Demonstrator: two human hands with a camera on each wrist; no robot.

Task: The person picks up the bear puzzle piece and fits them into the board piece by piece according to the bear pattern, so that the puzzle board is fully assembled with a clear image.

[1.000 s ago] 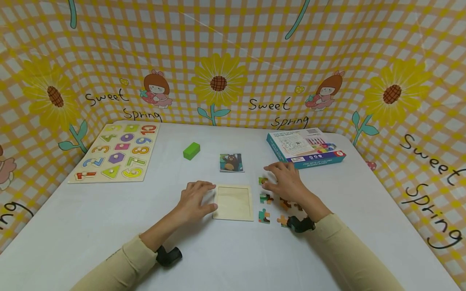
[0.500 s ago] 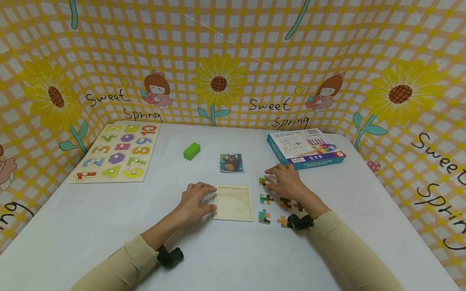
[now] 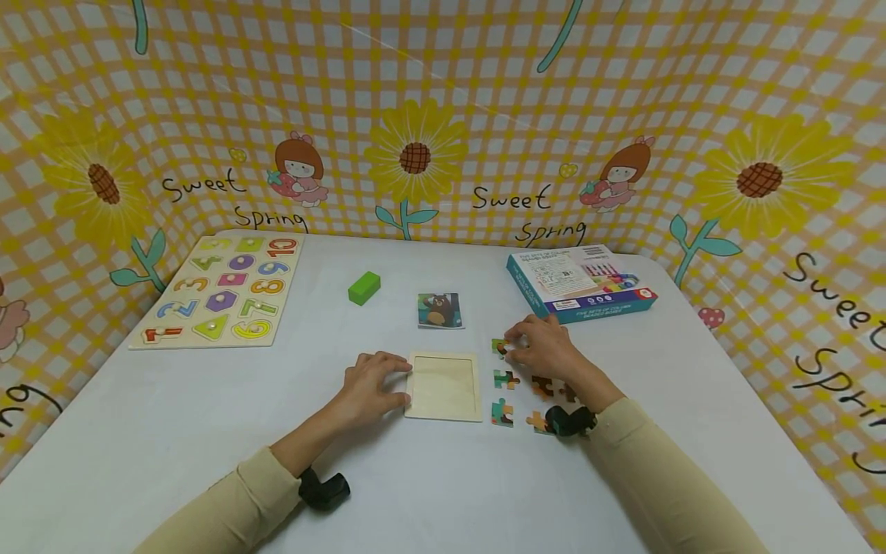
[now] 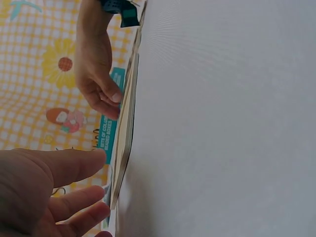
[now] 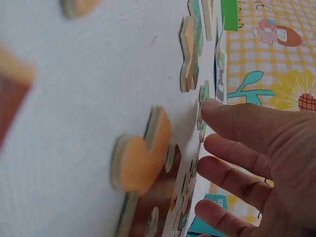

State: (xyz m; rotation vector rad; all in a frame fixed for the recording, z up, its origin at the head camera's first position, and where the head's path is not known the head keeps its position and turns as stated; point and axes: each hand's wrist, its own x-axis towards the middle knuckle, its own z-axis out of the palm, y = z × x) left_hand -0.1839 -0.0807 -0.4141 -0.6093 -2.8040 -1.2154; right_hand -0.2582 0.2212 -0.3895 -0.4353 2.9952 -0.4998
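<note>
A shallow wooden puzzle tray [image 3: 444,385] lies on the white table [image 3: 173,431]; its recess holds no pieces. My left hand [image 3: 377,382] lies flat beside the tray's left edge, fingers straight and touching it; the left wrist view shows that hand [image 4: 44,190] next to the tray's rim [image 4: 126,128]. My right hand [image 3: 536,348] reaches the topmost green jigsaw piece [image 3: 498,345], thumb and forefinger tips touching it as it lies on the table. In the right wrist view the right hand's [image 5: 256,163] thumb meets that piece [image 5: 201,106]. Several loose pieces [image 3: 504,378] lie right of the tray.
A bear picture card [image 3: 439,309] and a green block [image 3: 364,287] lie behind the tray. A teal box [image 3: 580,282] sits at the back right, a number-shape board [image 3: 221,291] at the back left. Patterned cloth walls [image 3: 443,115] enclose the table.
My right hand's fingers have drawn in from a spread pose toward the top green piece. The left hand and the tray have stayed put.
</note>
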